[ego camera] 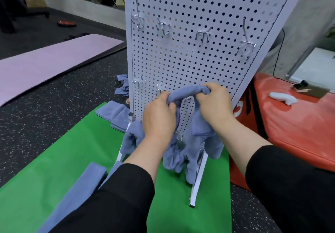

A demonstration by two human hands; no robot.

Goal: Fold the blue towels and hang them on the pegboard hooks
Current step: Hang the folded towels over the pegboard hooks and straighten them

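Both hands up at the lower part of the white pegboard (208, 55), working one blue towel (188, 91). Left hand (159, 118) has fingers curled round the left end of the bunched top fold; right hand (215, 104) grips the right end, fingers wrapped over it. Towel is stretched between them like a short bar, prob. so the fold can drop over a lower hook (188, 98) – a bit of hook wire shows just under the span. Rest of the towel hangs down in loose ends in front of the board's feet, near the green mat (54, 178). Can't tell if it's already seated on the hook or just held against it.

Upper row hooks (203, 34) all bare, so most hanging is left to do. More towels waiting: a folded stack (114, 114) on the mat's far-left corner beside the board, crumpled ones (122, 86) on the dark floor behind it, and a long folded strip (81, 193) near the left sleeve – laid within reach, I'd judge. Another bunch (131, 138) hangs at the board's lower left, partly behind the left wrist.

Red pad (290, 124) right, pink mat (45, 64) far left.
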